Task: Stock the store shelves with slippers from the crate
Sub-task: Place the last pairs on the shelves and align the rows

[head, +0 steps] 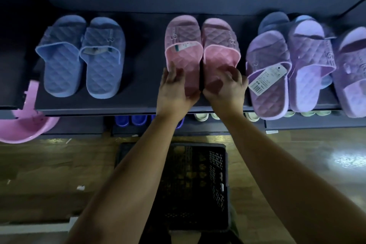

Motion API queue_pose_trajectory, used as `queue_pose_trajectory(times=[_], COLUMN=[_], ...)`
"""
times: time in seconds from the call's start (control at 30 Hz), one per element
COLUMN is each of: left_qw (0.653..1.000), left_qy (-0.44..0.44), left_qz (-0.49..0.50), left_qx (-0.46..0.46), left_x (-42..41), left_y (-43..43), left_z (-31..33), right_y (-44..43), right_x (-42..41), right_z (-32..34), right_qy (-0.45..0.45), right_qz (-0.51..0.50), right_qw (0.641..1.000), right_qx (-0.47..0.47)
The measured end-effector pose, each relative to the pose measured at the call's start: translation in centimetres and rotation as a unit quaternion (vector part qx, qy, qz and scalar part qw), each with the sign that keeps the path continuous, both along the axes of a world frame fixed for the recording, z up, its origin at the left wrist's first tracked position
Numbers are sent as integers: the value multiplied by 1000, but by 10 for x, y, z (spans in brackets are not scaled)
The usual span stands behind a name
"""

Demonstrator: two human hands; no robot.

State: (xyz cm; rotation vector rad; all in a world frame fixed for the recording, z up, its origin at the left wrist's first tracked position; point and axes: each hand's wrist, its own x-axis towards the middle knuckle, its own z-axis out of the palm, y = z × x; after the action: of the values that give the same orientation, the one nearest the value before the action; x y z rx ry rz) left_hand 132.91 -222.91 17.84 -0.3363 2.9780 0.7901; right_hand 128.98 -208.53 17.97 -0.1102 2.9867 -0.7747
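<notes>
A pair of pink quilted slippers lies side by side on the dark shelf, toes toward the back. My left hand grips the heel of the left pink slipper. My right hand grips the heel of the right one. The black plastic crate stands on the floor below my arms, and no slippers show inside it. A blue pair rests to the left on the same shelf. Purple slippers crowd the right, one with a white price tag.
A pink plastic basin hangs off the shelf's left front. A lower shelf holds dark blue slippers and pale green slippers. The floor is wood-patterned, with a light glare at the right.
</notes>
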Motion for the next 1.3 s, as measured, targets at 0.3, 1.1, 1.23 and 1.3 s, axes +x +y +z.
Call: queue_pose_trajectory(times=[0.3,1.1,1.23,1.3], left_qw=[998,985,983,974], left_qy=[13,155,87,55], left_qz=[66,23,63,96], left_qx=[-10,74,147,198], left_x=[21,6,-1,-5], left_y=[-60,115,166,187], left_z=[-2,32,36,37], right_y=[-56,128,178,198], right_x=[12,4,-8,-11], right_z=[10,57,56,48], right_qy=[3,186,184,138], right_qz=[46,-53,-97,-121], right_qw=[996,968,974,981], right_qx=[-76,-162,-91,-62])
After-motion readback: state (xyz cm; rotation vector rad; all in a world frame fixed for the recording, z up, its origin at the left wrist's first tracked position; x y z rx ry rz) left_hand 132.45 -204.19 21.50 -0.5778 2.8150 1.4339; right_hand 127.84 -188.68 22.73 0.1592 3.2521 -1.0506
